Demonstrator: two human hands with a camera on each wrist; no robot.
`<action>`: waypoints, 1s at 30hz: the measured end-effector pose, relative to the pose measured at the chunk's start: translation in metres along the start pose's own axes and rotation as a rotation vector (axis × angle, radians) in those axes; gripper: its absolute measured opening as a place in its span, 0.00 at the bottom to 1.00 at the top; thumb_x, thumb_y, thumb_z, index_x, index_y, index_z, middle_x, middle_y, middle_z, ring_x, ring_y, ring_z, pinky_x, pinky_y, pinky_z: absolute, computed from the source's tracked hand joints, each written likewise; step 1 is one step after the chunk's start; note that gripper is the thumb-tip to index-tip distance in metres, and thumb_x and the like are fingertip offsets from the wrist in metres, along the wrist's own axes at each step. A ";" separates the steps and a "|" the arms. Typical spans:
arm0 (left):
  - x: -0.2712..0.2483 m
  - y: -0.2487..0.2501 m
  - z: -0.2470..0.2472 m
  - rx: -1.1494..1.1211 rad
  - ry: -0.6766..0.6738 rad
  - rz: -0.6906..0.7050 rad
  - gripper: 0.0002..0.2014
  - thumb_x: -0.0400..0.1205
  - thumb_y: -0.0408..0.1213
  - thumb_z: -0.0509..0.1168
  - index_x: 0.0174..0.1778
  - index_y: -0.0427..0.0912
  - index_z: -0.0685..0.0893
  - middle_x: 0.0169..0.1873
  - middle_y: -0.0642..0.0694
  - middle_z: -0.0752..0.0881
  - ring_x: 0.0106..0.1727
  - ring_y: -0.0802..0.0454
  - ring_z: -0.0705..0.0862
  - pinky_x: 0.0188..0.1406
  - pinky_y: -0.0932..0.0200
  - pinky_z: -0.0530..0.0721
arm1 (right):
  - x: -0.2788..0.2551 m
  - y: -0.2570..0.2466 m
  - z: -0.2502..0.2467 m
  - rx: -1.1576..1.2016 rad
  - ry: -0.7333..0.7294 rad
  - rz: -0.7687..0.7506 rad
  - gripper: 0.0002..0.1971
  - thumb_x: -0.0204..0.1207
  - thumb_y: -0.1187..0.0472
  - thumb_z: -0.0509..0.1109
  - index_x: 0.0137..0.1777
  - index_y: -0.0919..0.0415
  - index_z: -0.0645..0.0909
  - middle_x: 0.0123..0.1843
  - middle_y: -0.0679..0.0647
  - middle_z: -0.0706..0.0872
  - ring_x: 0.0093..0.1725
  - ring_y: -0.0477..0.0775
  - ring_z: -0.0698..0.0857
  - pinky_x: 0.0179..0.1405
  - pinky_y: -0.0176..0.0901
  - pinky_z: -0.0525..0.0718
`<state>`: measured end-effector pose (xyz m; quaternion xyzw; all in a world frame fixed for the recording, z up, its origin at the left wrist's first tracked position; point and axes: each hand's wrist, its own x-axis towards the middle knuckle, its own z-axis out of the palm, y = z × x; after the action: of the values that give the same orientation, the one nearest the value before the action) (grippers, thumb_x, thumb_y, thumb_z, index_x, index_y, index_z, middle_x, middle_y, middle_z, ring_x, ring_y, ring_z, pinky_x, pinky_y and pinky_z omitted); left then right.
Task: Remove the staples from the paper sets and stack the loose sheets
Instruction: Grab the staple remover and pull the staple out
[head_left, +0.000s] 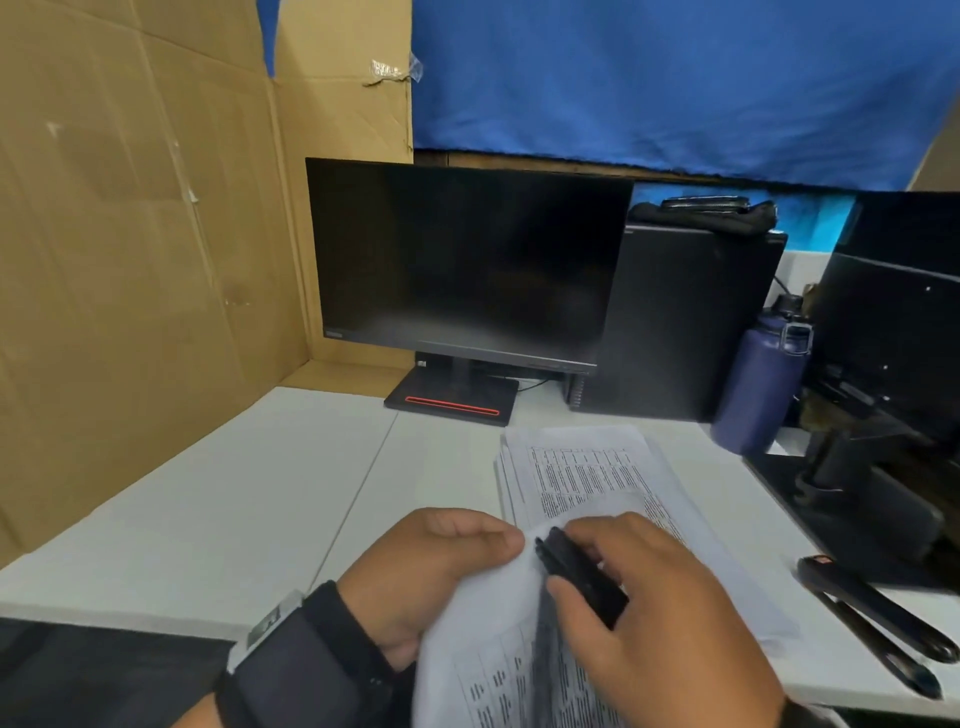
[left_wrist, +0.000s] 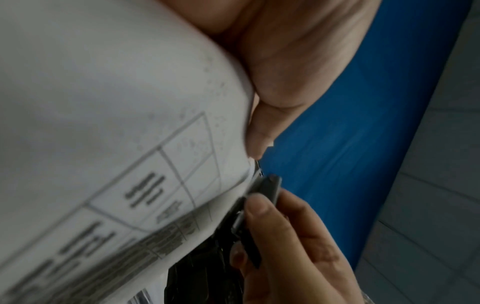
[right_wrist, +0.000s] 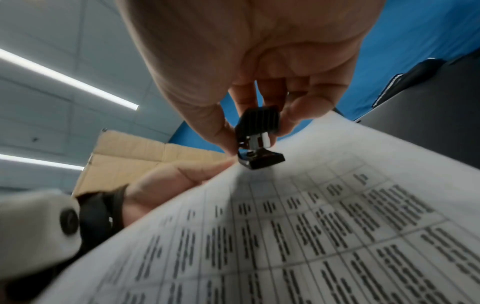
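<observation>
The left hand (head_left: 441, 561) grips the top corner of a stapled paper set (head_left: 498, 654), fingers curled round the bent edge. The right hand (head_left: 660, 613) pinches a black staple remover (head_left: 579, 574) between thumb and fingers, its metal tip pushed against that same corner. In the left wrist view a thin staple (left_wrist: 257, 167) seems to stick out at the corner just above the tool's tip, so the pull looks under way rather than finished; whether the staple is fully free cannot be told.

Just beyond the held set lies a stack of printed sheets (head_left: 582, 478) on the white desk (head_left: 234, 499), somewhat fanned. Whether these are loose sheets already done or sets still waiting cannot be told. The held set must still be separated and laid down.

Right of that stack lies a black stapler (head_left: 878, 608), and behind the stapler a dark blue bottle (head_left: 758, 384). Behind the stack stand a dark monitor (head_left: 462, 260) and a black computer tower (head_left: 685, 322); cardboard (head_left: 135, 208) walls the desk left of the monitor. Nothing blocks the way from the hands to the stack; the stapler and bottle sit near its right edge.
</observation>
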<state>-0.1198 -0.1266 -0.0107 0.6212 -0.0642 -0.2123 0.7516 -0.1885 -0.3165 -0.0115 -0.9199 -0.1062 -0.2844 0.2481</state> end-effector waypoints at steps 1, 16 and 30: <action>-0.001 0.000 0.002 -0.004 -0.004 0.011 0.10 0.69 0.36 0.78 0.42 0.35 0.95 0.42 0.31 0.93 0.40 0.40 0.91 0.51 0.49 0.89 | 0.000 -0.001 0.002 -0.013 0.022 -0.021 0.17 0.66 0.45 0.71 0.56 0.39 0.78 0.44 0.39 0.83 0.41 0.46 0.85 0.39 0.40 0.86; -0.002 -0.002 0.012 0.267 0.033 0.166 0.05 0.81 0.36 0.76 0.42 0.40 0.96 0.40 0.41 0.95 0.42 0.49 0.91 0.48 0.52 0.88 | -0.007 0.009 0.007 -0.110 0.042 0.001 0.15 0.61 0.43 0.73 0.48 0.42 0.88 0.36 0.40 0.80 0.37 0.47 0.83 0.36 0.23 0.71; -0.002 -0.011 0.016 0.288 0.098 0.216 0.07 0.82 0.34 0.75 0.38 0.42 0.95 0.35 0.42 0.93 0.37 0.52 0.88 0.43 0.53 0.86 | -0.016 0.021 0.033 0.175 0.269 0.019 0.17 0.61 0.47 0.80 0.51 0.43 0.90 0.43 0.37 0.85 0.43 0.40 0.83 0.43 0.27 0.80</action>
<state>-0.1302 -0.1417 -0.0169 0.7214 -0.1233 -0.0885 0.6757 -0.1792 -0.3189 -0.0525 -0.8493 -0.0878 -0.3923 0.3421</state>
